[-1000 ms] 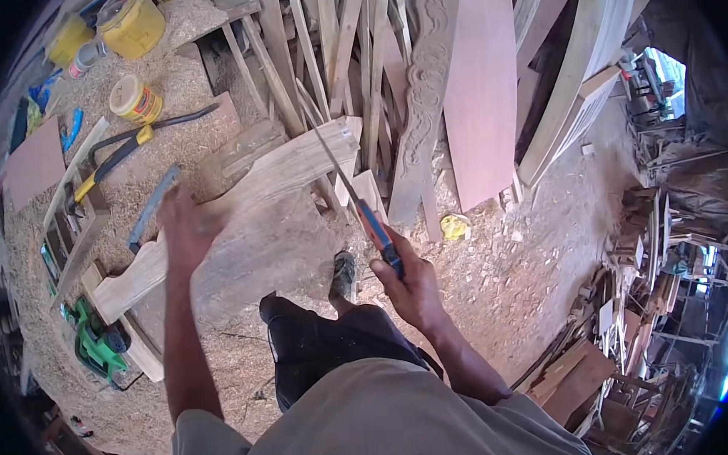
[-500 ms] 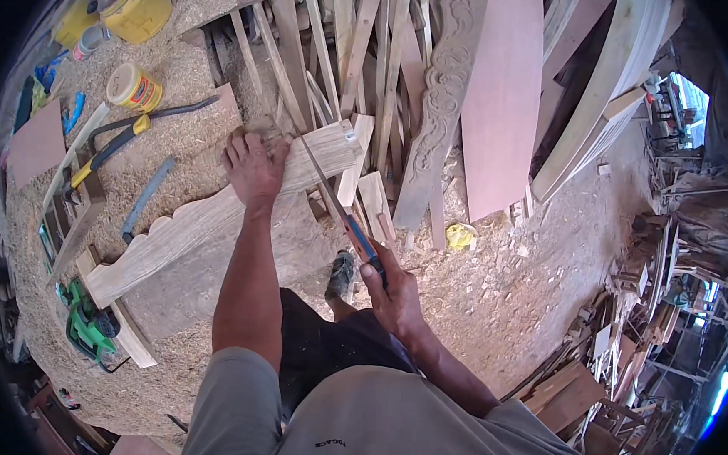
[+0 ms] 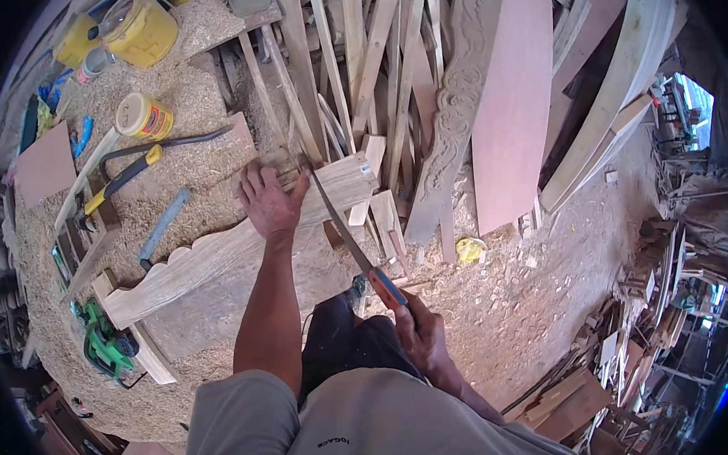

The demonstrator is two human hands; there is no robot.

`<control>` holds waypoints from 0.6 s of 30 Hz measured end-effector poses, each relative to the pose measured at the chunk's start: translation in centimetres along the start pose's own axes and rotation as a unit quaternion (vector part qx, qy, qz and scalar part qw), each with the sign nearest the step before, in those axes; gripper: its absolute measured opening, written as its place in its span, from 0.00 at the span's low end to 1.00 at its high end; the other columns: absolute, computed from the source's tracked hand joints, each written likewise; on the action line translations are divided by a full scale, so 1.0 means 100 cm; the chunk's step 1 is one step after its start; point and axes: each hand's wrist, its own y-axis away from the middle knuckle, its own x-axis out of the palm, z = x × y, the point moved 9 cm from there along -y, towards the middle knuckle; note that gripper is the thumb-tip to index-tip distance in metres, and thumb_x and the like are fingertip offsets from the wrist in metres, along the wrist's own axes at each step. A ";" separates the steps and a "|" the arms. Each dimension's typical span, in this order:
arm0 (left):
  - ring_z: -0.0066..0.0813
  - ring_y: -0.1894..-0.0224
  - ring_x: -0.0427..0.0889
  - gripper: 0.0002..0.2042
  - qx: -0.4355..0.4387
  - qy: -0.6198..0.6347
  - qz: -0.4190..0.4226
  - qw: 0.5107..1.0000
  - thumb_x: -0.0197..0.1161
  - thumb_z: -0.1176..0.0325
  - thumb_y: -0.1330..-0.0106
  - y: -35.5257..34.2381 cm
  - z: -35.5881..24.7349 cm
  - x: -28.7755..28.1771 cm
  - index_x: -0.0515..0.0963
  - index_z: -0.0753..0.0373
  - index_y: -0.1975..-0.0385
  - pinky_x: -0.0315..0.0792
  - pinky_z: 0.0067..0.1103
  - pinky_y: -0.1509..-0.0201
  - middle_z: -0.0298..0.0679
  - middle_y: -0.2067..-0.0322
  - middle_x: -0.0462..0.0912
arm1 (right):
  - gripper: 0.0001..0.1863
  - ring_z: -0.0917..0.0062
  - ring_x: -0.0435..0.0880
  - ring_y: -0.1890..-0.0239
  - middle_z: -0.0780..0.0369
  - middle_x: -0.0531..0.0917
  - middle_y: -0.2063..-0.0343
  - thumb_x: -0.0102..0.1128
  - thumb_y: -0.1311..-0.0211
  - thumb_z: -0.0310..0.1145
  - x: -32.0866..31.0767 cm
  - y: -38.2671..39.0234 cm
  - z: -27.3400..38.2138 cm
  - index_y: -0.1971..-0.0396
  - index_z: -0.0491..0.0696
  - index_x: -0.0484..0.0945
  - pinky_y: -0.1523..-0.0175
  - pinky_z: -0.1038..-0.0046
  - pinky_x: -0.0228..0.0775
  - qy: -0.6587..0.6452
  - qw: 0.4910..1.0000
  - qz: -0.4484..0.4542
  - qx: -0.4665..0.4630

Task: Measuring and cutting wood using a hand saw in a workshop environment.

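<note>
A long pale wooden board [image 3: 208,266] with a scalloped edge lies slantwise across the sawdust-strewn bench. Flat on its upper part rests my left hand [image 3: 270,198], fingers spread, pressing it down. My right hand [image 3: 423,338] is wrapped round the blue and reddish handle of a handsaw [image 3: 350,243]. The saw's narrow blade crosses the board near its right end, just right of my left hand. Whether the teeth have cut into the wood is too small to tell.
Left of the board lie a try square [image 3: 165,227], a hammer with a yellow and black grip [image 3: 120,186] and a green power tool [image 3: 104,343]. Behind stand a yellow-labelled tub [image 3: 145,116] and a yellow bucket [image 3: 137,31]. Wood strips and a carved plank [image 3: 454,97] lean at the back.
My right hand has drawn the saw back toward me and slightly right, with the blade still across the board. My left hand stays on the board; the whole view has shifted a little.
</note>
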 end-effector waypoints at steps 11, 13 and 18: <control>0.53 0.32 0.72 0.33 -0.012 -0.024 -0.003 1.000 0.68 0.34 0.39 -0.002 -0.005 -0.008 0.77 0.61 0.52 0.65 0.44 0.27 0.47 0.37 0.76 | 0.19 0.81 0.66 0.81 0.66 0.74 0.83 0.54 0.17 0.39 -0.009 0.000 0.022 0.42 0.41 0.83 0.75 0.74 0.57 -0.016 0.996 -0.052 -0.066; 0.53 0.32 0.72 0.32 -0.014 -0.012 -0.006 1.000 0.68 0.35 0.38 -0.004 -0.003 -0.008 0.77 0.62 0.53 0.64 0.43 0.27 0.47 0.36 0.75 | 0.18 0.81 0.66 0.81 0.66 0.74 0.83 0.54 0.17 0.38 0.002 -0.026 0.029 0.43 0.41 0.83 0.74 0.74 0.57 -0.001 0.994 -0.063 -0.084; 0.53 0.32 0.73 0.32 -0.009 -0.003 0.010 1.000 0.68 0.35 0.38 0.000 -0.004 -0.010 0.78 0.62 0.54 0.65 0.44 0.27 0.48 0.35 0.76 | 0.17 0.81 0.65 0.80 0.66 0.74 0.82 0.53 0.17 0.36 0.011 -0.035 0.028 0.45 0.40 0.84 0.74 0.73 0.57 -0.015 0.991 -0.064 -0.118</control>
